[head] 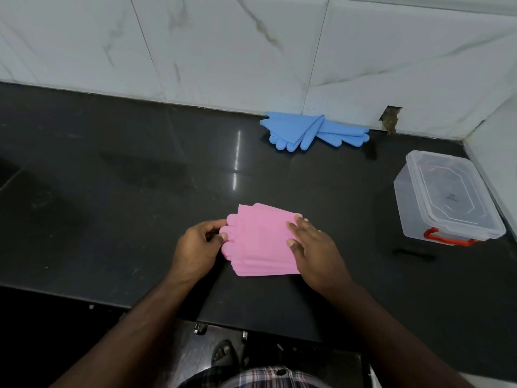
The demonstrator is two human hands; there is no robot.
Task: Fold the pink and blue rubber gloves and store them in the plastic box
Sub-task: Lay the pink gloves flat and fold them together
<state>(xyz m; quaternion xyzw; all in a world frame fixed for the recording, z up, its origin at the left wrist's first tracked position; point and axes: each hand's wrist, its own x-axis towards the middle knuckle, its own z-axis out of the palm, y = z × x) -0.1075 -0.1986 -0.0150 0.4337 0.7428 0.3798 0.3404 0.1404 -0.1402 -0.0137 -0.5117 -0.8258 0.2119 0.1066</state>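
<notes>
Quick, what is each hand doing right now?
Left hand: pinching the finger ends of the folded pink gloves.
Right hand: open, fingers flat, pressing on the pink gloves.

The scene is evenly but rather dimly lit, with a cool cast. The dark polished worktop (112, 177) throws back one narrow vertical streak of glare beyond the fingers (296, 228) of the right hand (313, 247), which suggests a light overhead and ahead. Soft, diffuse shadows lie on the worktop to the left of and beyond the left hand (195, 245); a small, darker one sits to the right of the fingers, near the plastic box (447, 203). The wide lens bends the wall tiles (223, 51) and the worktop's edges outward towards the borders. Focus is fair at the centre, softer and slightly smeared at the margins. The area below the worktop's near edge is almost black.
</notes>
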